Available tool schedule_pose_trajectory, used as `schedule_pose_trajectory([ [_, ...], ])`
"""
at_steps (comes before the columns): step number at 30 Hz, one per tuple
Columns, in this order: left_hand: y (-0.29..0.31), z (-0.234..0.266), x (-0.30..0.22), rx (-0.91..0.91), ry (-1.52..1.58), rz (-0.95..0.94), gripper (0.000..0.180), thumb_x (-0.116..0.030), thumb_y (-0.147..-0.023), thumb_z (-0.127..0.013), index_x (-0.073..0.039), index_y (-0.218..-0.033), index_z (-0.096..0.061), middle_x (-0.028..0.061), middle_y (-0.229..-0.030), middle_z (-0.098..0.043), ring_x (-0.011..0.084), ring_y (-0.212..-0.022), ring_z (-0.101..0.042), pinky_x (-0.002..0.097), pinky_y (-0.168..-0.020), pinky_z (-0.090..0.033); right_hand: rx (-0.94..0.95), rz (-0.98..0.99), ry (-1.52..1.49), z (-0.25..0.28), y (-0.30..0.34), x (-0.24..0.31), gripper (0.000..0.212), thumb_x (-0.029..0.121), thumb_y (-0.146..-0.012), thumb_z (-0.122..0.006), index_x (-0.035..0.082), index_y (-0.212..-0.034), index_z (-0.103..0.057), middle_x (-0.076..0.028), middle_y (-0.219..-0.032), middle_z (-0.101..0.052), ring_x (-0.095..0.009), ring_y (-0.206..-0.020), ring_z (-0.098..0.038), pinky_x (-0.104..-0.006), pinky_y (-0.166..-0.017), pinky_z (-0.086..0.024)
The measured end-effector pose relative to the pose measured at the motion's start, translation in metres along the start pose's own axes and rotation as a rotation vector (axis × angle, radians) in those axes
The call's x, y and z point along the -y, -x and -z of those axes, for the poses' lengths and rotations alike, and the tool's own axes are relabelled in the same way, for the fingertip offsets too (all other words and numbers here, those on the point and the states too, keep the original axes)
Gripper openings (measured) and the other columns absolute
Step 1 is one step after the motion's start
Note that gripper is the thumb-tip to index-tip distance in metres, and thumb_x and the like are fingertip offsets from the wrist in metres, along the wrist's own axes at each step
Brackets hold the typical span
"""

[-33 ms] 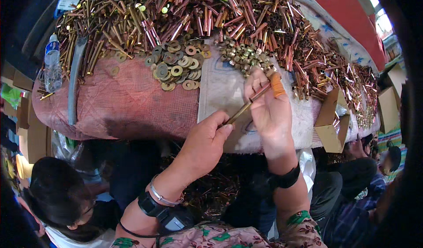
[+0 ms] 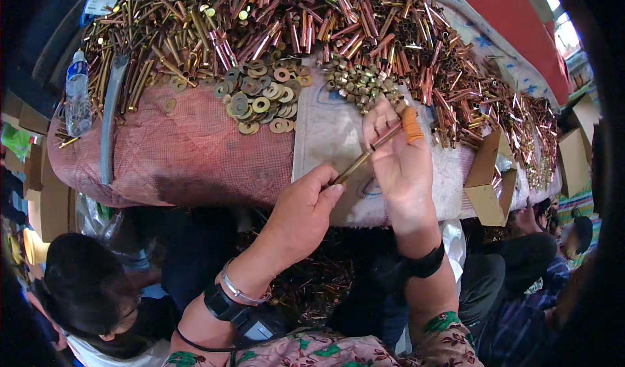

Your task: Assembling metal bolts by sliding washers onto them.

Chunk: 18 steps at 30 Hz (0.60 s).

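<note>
L hand (image 2: 301, 217) is closed on the thin metal rod (image 2: 355, 166), thumb & fingers pinching its lower end; R hand (image 2: 402, 162), palm up, has the other end lying across its fingers, but can't tell if it's actually clamped there. Rod sits btwn the two, tilted approx. 7 to 1 o'clock, above the cloth's near edge. Looks brassy by L hand, coppery by R hand, w/ a dark ring (image 2: 370, 148) partway. Prob. light, stiff, a bit slick, not fragile; best hold = mid-shaft, nr the ring. Orange wrap (image 2: 411, 125) on R thumb prob. adds some grip. From rod's middle: stubby nut-like bits (image 2: 371, 84) at 12, dull hard metal; flat ring washers (image 2: 241, 100) at 10, grey & brass, overlapping; quilted red cloth (image 2: 176, 145) at 9, soft, stained; open cardboard box (image 2: 491, 191) approx. 3. Further out, shiny copper tubes (image 2: 309, 31) heaped 10 to 2, plus a curved grey bar (image 2: 111, 132) & clear plastic bottle (image 2: 79, 103) btwn 9 & 10.
</note>
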<state>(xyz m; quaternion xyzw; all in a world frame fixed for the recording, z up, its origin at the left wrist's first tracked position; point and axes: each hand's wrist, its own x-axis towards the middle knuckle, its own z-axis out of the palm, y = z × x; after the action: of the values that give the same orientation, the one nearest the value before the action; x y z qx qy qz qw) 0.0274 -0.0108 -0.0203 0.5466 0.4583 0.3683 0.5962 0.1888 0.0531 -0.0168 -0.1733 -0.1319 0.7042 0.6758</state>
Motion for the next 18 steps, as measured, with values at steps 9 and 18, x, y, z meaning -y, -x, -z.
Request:
schedule_pose_trajectory([
  [9, 0.003, 0.002, -0.005, -0.128, -0.184, -0.093, 0.016, -0.014, -0.088, -0.049, -0.001, -0.096, -0.053, 0.0072, -0.071, -0.052, 0.0170, -0.063, -0.049, 0.0292, -0.057, -0.040, 0.042, -0.144, 0.157, -0.015, 0.022, -0.024, 0.018, 0.020, -0.094, -0.039, 0.005, -0.099, -0.049, -0.013, -0.101, -0.058, -0.026, -0.092, -0.056, -0.0389, -0.086, -0.046],
  [18, 0.003, 0.011, -0.014, -0.091, 0.496, 0.205, 0.023, -0.023, -0.088, -0.053, -0.008, -0.107, -0.052, -0.0040, -0.070, -0.048, 0.0036, -0.061, -0.043, 0.0164, -0.049, -0.034, 0.151, -0.099, 1.051, -0.028, 0.046, -0.017, 0.015, 0.013, -0.088, -0.054, 0.003, -0.099, -0.057, 0.000, -0.081, -0.055, -0.007, -0.077, -0.050, -0.0233, -0.066, -0.043],
])
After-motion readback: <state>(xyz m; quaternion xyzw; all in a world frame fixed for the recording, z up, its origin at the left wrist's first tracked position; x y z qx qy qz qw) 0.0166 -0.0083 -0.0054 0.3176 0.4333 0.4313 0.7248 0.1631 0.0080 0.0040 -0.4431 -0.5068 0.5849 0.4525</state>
